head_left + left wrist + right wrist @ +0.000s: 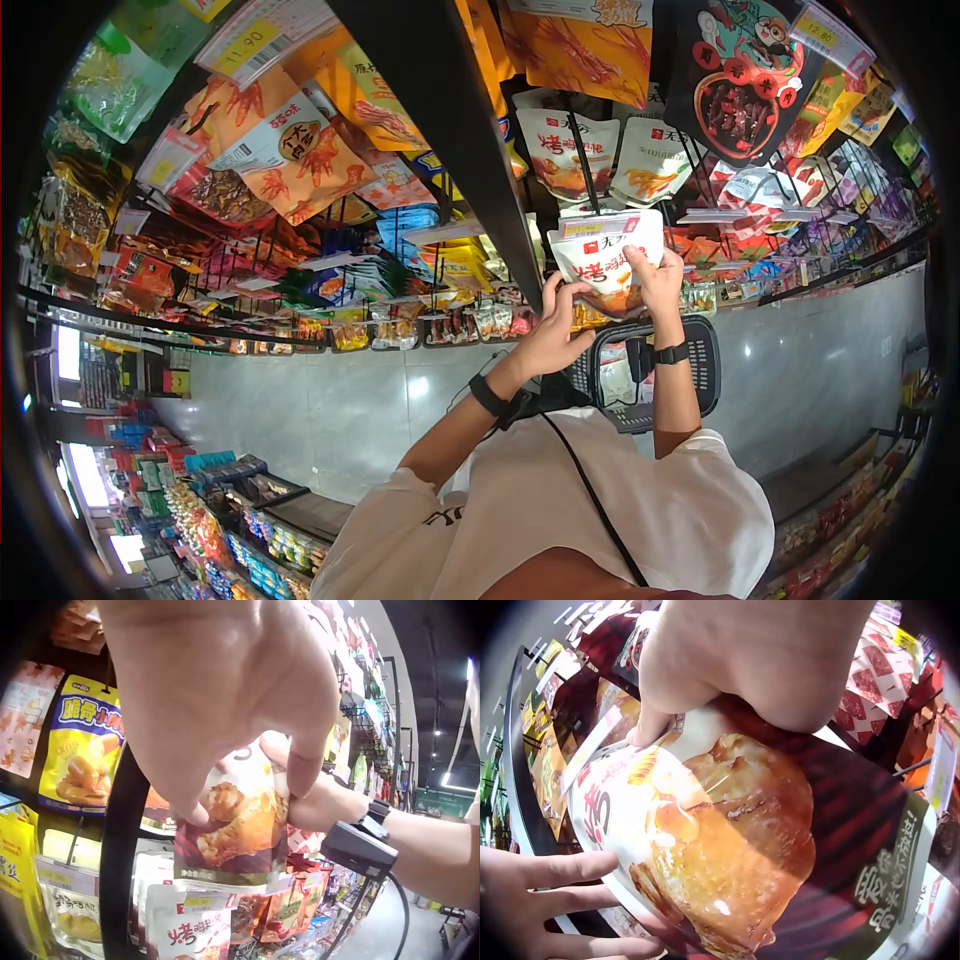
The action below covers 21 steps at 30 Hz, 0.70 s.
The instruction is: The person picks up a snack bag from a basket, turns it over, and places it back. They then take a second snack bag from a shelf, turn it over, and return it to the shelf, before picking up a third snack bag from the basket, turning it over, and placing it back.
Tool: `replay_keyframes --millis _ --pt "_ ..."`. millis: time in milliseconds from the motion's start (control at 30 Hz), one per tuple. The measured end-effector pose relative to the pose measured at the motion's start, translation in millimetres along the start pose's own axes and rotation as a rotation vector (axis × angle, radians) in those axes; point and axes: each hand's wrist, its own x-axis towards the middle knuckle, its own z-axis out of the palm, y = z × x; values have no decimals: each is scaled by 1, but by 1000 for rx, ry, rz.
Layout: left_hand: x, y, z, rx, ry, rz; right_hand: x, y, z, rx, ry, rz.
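In the head view my right hand (657,285) grips a white snack pouch (598,262) by its right side, thumb across the front. The right wrist view shows the pouch (735,847) close up, with a picture of roasted chicken and a dark red band. My left hand (553,335) is at the pouch's left edge in the head view. Its fingers (570,866) reach out fairly straight beside that edge in the right wrist view. In the left wrist view my left hand (217,682) covers the pouch's upper part.
Racks of hanging snack packets surround the hands, including similar white pouches (567,150) on hooks and a price tag (262,40). A black post (470,130) runs down left of the pouch. Below stands a dark shopping basket (705,365) with packets inside.
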Motion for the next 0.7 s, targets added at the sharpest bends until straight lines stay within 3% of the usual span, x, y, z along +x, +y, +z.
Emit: replay_keyframes --millis 33,67,167,700 --pt "-1 5 2 17 35 3 2 -4 -1 -1 -6 -7" --pt "-1 1 5 129 -35 14 5 -4 -2 -16 -31 -22" --pt "-3 14 16 64 51 26 16 -4 3 5 -62 -36" --pt "13 9 19 81 217 -9 15 14 35 -27 152 -68"
